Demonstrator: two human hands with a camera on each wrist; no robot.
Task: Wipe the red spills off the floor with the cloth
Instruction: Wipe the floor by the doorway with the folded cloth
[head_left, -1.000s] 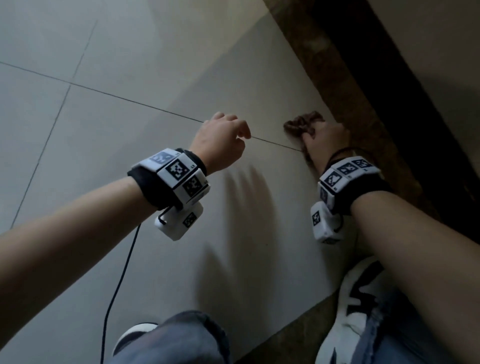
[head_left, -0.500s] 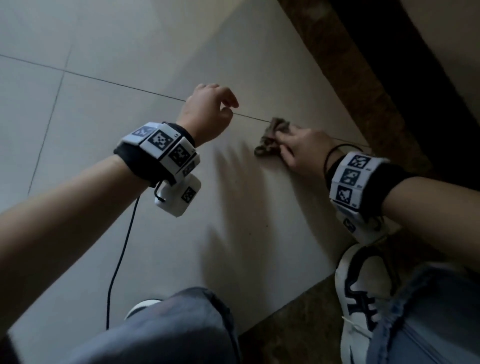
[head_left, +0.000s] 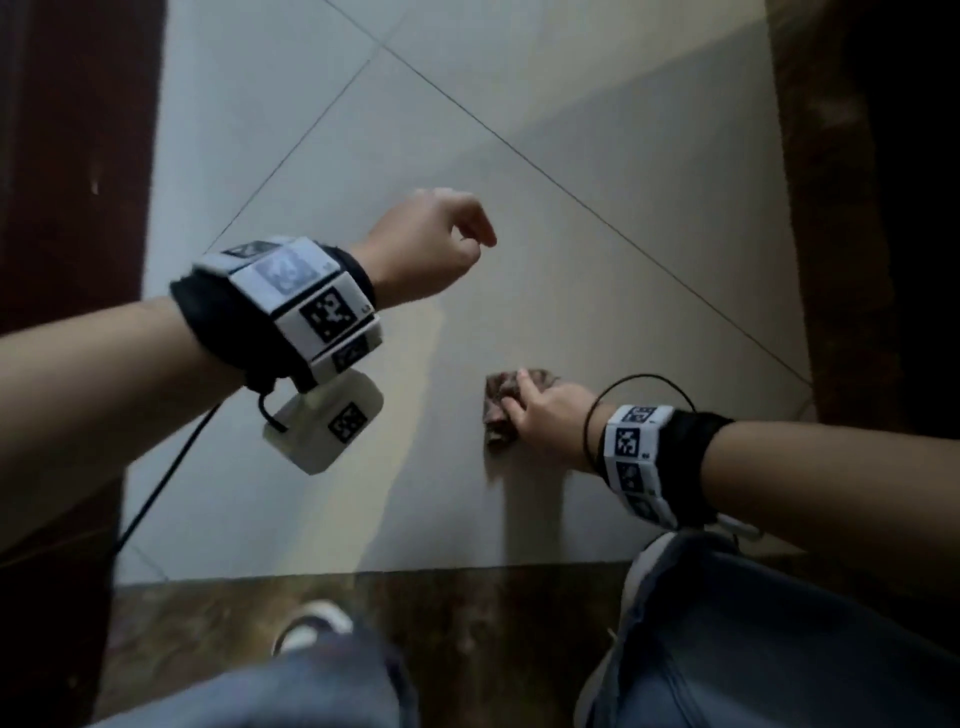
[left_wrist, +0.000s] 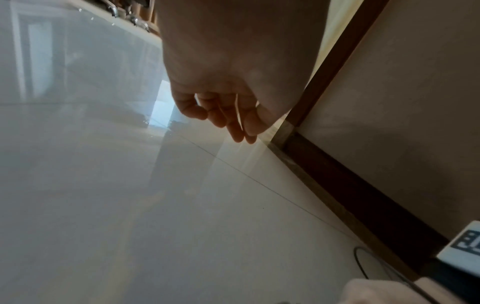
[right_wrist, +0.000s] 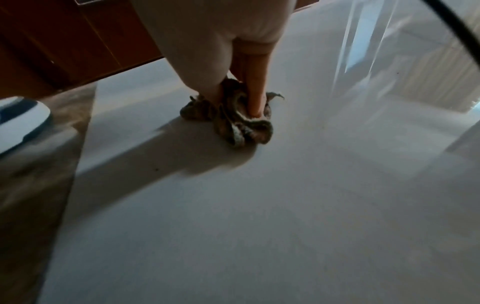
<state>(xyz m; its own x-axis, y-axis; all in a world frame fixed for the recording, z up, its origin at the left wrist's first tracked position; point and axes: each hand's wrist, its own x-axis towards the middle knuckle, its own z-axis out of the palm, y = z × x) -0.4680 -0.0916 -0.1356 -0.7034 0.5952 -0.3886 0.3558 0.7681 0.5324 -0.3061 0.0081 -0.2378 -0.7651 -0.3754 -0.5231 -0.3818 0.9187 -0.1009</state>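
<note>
Right hand (head_left: 545, 415) presses crumpled cloth (right_wrist: 233, 121) onto floor (head_left: 597, 260); left hand (head_left: 426, 244) empty.

Dim, soft-blurred frames; window glare and long shadows across glossy floor (right_wrist: 285, 205).

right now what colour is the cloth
Mottled brown cloth with a pale edge, clearest in the right wrist view.

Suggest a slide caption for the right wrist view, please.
Right hand presses a bunched cloth onto the pale tiled floor.
</note>
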